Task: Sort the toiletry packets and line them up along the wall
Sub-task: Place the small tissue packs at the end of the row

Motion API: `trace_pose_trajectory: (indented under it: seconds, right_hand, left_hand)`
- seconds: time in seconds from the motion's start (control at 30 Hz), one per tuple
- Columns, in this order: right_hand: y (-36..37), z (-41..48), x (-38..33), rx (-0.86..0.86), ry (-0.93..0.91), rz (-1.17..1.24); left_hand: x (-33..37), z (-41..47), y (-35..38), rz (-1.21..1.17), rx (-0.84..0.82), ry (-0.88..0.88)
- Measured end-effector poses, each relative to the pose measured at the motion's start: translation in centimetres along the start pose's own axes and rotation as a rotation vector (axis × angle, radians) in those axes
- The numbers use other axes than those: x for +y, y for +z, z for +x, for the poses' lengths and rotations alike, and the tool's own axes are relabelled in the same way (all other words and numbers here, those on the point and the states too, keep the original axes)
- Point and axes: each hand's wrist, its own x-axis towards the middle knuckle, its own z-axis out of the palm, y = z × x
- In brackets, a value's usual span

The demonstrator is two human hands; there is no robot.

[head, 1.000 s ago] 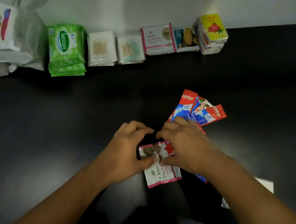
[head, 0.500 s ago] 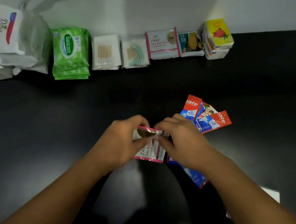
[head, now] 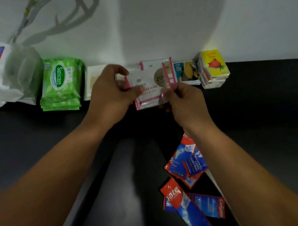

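Pink-edged sachets (head: 149,92) are being pinched at both ends in the grip of the left hand (head: 110,92) and right hand (head: 184,101), by the wall (head: 171,24), between the Sanicare wipes (head: 61,84) and the stacked soaps (head: 212,69)

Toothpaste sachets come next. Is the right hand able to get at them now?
Probably not yet: the right hand pinches the pink-edged packet with the left hand. The toothpaste sachets lie uncovered beside its forearm.

Plain indoor room: black countertop (head: 32,147) against white wall (head: 171,24).
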Motion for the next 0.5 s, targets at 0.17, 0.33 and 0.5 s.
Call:
trace_pose_trajectory:
  seconds: [0.17, 0.33, 0.5]
  right_hand:
    - [-0.4, 7.0, -1.5, 0.192, -0.174, -0.423]
    - [-0.5, 11.1, -0.5, 0.208, -0.233, -0.665]
    - [-0.6, 11.8, 1.2, 0.184, -0.281, -0.917]
  left_hand:
    - [0.7, 6.9, 2.6, 0.33, 0.05, 0.206]
    - [-1.4, 10.3, 4.9, 0.444, 0.004, 0.33]
    - [-2.1, 10.7, 6.1, 0.583, -0.029, 0.355]
